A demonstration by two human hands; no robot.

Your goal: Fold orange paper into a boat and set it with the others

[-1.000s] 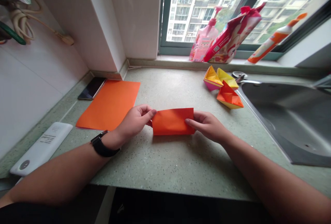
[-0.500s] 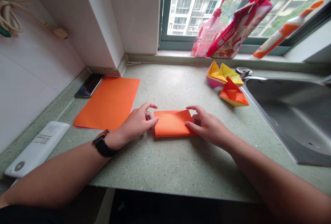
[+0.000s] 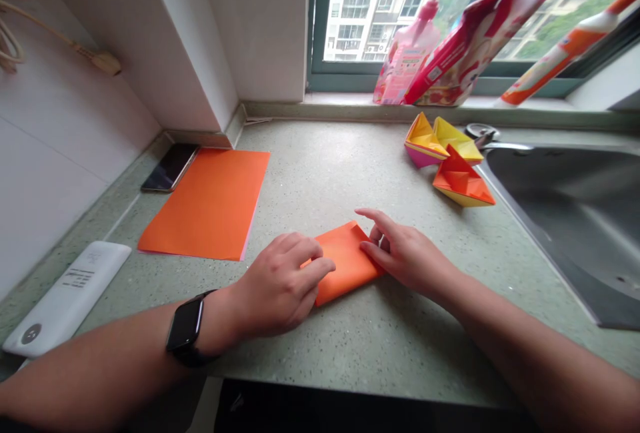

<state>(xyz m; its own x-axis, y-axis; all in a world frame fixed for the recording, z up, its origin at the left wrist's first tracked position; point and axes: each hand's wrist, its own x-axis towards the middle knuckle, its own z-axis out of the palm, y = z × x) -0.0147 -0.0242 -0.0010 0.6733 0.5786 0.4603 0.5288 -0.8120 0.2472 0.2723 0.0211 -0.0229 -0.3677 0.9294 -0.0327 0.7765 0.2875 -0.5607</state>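
A folded piece of orange paper (image 3: 345, 256) lies tilted on the counter between my hands, its right end higher up than its left. Bent fingers of my left hand (image 3: 285, 279) close over the paper's left end, and they hide that edge. At the right end, my right hand (image 3: 405, 253) has its thumb on the paper; the index finger points out above the top corner and the other fingers are curled.
Flat orange sheets (image 3: 210, 206) lie to the left, beside a phone (image 3: 170, 167) and a white power bank (image 3: 70, 296). Folded paper boats (image 3: 463, 183) stand at the back right, close to a metal sink (image 3: 575, 219). A pink pump bottle (image 3: 407, 59) is on the windowsill.
The folded paper has turned, its left end now nearer to me. My left hand has moved closer and curled over that end. The right hand stays at the right end.
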